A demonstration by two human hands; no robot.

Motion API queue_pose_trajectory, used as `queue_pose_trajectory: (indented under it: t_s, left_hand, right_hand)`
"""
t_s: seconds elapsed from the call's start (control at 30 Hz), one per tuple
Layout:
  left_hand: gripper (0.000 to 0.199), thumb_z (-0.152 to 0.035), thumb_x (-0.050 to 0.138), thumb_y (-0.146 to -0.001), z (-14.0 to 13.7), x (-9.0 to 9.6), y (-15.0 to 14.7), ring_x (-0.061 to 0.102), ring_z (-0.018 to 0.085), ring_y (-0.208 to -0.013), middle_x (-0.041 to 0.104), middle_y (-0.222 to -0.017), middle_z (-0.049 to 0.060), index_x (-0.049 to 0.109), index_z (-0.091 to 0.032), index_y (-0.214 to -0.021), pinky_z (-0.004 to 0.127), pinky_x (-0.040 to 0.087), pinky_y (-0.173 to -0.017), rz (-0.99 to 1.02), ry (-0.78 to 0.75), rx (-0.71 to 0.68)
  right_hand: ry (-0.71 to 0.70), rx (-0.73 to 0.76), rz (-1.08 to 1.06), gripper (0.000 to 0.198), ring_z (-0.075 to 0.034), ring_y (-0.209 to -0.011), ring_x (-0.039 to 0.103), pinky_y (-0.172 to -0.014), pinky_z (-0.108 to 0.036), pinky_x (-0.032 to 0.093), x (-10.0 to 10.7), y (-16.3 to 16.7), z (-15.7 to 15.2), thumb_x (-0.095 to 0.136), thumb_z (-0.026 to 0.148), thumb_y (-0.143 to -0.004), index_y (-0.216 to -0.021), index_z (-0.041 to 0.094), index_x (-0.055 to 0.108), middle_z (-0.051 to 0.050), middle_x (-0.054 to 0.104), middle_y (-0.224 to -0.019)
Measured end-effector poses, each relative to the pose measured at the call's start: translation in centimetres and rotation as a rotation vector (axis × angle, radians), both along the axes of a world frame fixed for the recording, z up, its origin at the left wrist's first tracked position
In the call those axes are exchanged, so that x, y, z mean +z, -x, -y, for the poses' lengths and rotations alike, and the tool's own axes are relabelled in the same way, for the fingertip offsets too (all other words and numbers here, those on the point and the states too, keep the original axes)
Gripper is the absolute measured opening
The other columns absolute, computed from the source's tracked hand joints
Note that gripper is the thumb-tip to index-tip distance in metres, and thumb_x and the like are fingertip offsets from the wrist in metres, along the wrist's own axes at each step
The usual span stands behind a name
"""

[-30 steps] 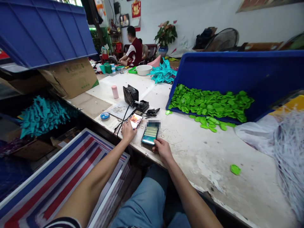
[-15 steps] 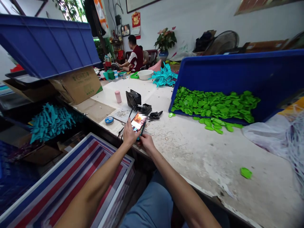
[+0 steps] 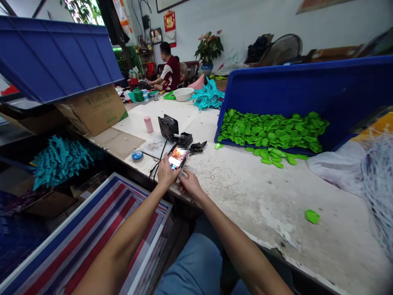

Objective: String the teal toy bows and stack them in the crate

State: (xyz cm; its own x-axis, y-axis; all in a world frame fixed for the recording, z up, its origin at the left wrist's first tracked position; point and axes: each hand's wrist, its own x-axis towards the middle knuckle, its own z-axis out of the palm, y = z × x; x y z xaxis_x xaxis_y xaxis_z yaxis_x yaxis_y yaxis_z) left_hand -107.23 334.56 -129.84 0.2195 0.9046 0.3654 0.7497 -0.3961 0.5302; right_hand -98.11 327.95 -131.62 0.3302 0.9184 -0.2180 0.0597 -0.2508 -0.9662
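Observation:
A smartphone point(image 3: 177, 158) with a lit screen, part of it pixelated, is held tilted above the near table edge. My left hand point(image 3: 166, 173) is closed around its left side and lower end. Close by the phone's lower right corner, my right hand point(image 3: 190, 183) has its fingers curled in; whether anything is inside them is hidden. Just beyond the phone stand a small black fan point(image 3: 168, 127) and a black device point(image 3: 185, 139) with a cable. Black clippers or a similar tool point(image 3: 198, 147) lie to the right, and a round blue tin point(image 3: 137, 155) to the left.
A tipped blue bin point(image 3: 276, 86) on the right spills green pieces point(image 3: 270, 131) onto the white table point(image 3: 239, 192). A striped-cloth-covered crate point(image 3: 101, 217) stands at lower left. A pink bottle point(image 3: 148, 124) and cardboard box point(image 3: 95, 110) lie farther back. A person point(image 3: 170, 71) sits beyond.
My right hand has eased slightly away from the phone's lower edge, and its fingers are more curled. My left hand keeps the phone. The whole view has shifted slightly.

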Motion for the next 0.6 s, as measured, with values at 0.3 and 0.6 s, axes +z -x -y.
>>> queue_pose_trajectory:
  t_s: [0.3,0.6]
  left_hand:
    - [0.083,-0.039,0.063,-0.077,-0.5,0.2,-1.0,0.058,0.038,-0.107,0.059,-0.114,0.029,0.028,0.003,-0.141,0.047,0.047,-0.087,-0.198,0.084,0.064]
    - [0.065,-0.052,0.048,-0.083,8.9,-4.3,-7.0,0.04,0.037,-0.128,0.047,-0.13,0.027,0.049,-0.002,-0.126,0.052,0.032,-0.107,0.151,-0.343,-0.51]
  right_hand:
    - [-0.189,-0.27,0.279,0.038,-0.011,-0.045,0.055,-0.046,-0.023,0.047,-2.6,-6.1,16.2,0.048,0.034,-0.081,-0.113,0.016,0.061,0.001,0.063,-0.064]
    - [0.107,-0.902,1.113,0.034,-0.025,-0.089,0.063,-0.084,-0.038,0.05,-0.6,-16.1,36.1,0.043,0.035,-0.087,-0.098,0.017,0.069,-0.011,0.07,-0.095]
